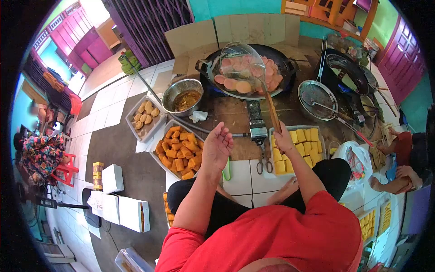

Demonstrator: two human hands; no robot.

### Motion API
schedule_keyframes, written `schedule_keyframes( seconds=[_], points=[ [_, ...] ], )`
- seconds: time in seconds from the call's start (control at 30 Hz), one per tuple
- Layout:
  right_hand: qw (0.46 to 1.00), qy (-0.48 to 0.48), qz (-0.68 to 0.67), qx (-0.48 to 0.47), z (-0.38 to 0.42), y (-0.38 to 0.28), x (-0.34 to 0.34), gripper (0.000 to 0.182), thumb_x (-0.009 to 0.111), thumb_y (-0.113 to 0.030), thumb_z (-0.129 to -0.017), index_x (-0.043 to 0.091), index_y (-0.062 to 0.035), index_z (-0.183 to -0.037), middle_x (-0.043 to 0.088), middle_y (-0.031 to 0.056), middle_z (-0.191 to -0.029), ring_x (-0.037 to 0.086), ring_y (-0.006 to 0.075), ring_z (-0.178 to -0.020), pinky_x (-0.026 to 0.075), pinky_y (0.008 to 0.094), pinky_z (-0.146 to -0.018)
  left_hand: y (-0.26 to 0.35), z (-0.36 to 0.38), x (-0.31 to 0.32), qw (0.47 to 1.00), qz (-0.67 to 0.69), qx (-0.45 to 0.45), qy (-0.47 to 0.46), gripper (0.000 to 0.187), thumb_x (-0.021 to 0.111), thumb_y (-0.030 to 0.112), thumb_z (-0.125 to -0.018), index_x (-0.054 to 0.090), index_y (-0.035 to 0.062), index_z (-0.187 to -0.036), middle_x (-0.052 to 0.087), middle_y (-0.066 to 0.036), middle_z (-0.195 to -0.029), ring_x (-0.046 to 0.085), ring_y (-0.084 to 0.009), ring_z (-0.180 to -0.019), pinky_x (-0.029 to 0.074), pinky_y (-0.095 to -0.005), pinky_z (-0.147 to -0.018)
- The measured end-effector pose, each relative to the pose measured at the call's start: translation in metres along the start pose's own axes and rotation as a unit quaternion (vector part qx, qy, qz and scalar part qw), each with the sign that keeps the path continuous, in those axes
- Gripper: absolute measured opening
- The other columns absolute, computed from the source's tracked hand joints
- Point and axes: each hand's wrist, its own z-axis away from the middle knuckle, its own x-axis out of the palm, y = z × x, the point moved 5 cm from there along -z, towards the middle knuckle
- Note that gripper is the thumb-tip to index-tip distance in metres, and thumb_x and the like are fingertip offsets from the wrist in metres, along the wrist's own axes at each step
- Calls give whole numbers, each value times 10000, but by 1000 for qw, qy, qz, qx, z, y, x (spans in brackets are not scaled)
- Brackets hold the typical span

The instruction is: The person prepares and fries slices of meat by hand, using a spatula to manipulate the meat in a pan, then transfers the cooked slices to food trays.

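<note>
My right hand [284, 138] is wrapped round the wooden handle of a wire skimmer [273, 111]. The skimmer's round mesh end is over a large black wok [285, 68], in which many pink round pieces [230, 84] and a yellowish one lie. Nothing is in my left hand [219, 143], which is raised palm up with its fingers apart. It is between a tray of browned fried rolls [181, 152] and the gas stove's front fitting [258, 131]. Near my right forearm stands a tray of yellow rolls [301, 147].
A metal bowl of brown liquid [183, 96] stands left of the wok. Right of it are a strainer [317, 99] and a second wok [346, 72]. Scissors [264, 167] lie ahead. Another person's hands [403, 179] are at the right; someone in a flowered top [43, 152] is far left.
</note>
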Motion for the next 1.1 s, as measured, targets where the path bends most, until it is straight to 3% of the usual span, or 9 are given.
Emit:
schedule_keyframes(
  seconds=[0.3, 0.5, 0.7, 0.73, 0.83, 0.93, 1.0, 1.07, 1.1],
  points=[
    [994, -42, -89, 53, -44, -21, 29, 564, 505, -86, -878, 308, -137, -1404, 498, 27, -705, 434, 96, -459, 382, 272, -387, -4, -2, 1, 1000, 6, 3, 4, 237, 617, 192, -878, 590, 116, -1102, 584, 17, -911, 578, -125, -814, 496, -256, -733],
    [999, 3, -22, -31, 11, -32, 28, 609, 519, -113, -899, 259, -122, -1449, 506, 33, -715, 425, 90, -465, 378, 262, -399, 0, -7, 1, 1000, 8, 3, 4, 237, 613, 193, -879, 588, 122, -1104, 584, 18, -914, 571, -125, -799, 490, -262, -723],
    [947, 82, 199, -238, 38, -38, 19, 603, 515, -139, -919, 248, -77, -1457, 620, 221, -1060, 643, 328, -883, 502, 365, -771, -4, -3, 5, 1000, -10, 1, 0, 258, 622, 198, -877, 571, 127, -1120, 579, 24, -903, 572, -124, -800, 485, -255, -718],
    [979, 29, 162, -120, 54, -60, 21, 604, 522, -148, -919, 250, -64, -1452, 561, 271, -1205, 560, 393, -1117, 444, 386, -915, -4, -4, 3, 1000, -10, 4, 1, 259, 623, 198, -877, 570, 127, -1121, 580, 25, -901, 573, -124, -800, 486, -255, -717],
    [972, 42, 168, -160, 60, -56, 21, 602, 524, -154, -917, 259, -63, -1450, 559, 272, -1206, 567, 389, -1106, 447, 384, -910, -5, -5, 1, 1000, -15, 11, 5, 249, 628, 203, -878, 578, 126, -1110, 581, 28, -898, 577, -124, -803, 487, -255, -716],
    [950, 78, 191, -234, 59, -48, 23, 590, 517, -147, -913, 267, -57, -1440, 625, 223, -1066, 640, 335, -923, 497, 366, -786, -9, -9, -10, 1000, -24, 8, 9, 238, 642, 221, -875, 593, 126, -1088, 583, 29, -911, 579, -126, -808, 488, -255, -721],
    [976, 45, 140, -160, 56, -43, 24, 597, 527, -143, -904, 261, -68, -1433, 601, 250, -1107, 634, 363, -945, 499, 405, -790, -15, -10, -16, 999, -50, 2, 9, 240, 655, 244, -869, 603, 129, -1073, 585, 29, -922, 581, -128, -814, 486, -255, -726],
    [994, 24, 69, -87, 57, -39, 22, 568, 531, -143, -900, 282, -64, -1405, 592, 201, -1007, 600, 301, -809, 476, 380, -678, -27, -13, -19, 995, -95, -7, 1, 249, 669, 273, -860, 613, 134, -1059, 588, 28, -931, 582, -127, -823, 482, -255, -730],
    [998, 20, 23, -52, 64, -45, 22, 536, 530, -146, -901, 307, -54, -1380, 595, 140, -885, 568, 225, -662, 453, 337, -564, -40, -17, -21, 991, -128, -26, 6, 287, 665, 290, -863, 609, 134, -1096, 585, 27, -925, 579, -127, -835, 475, -256, -733]
  ],
)
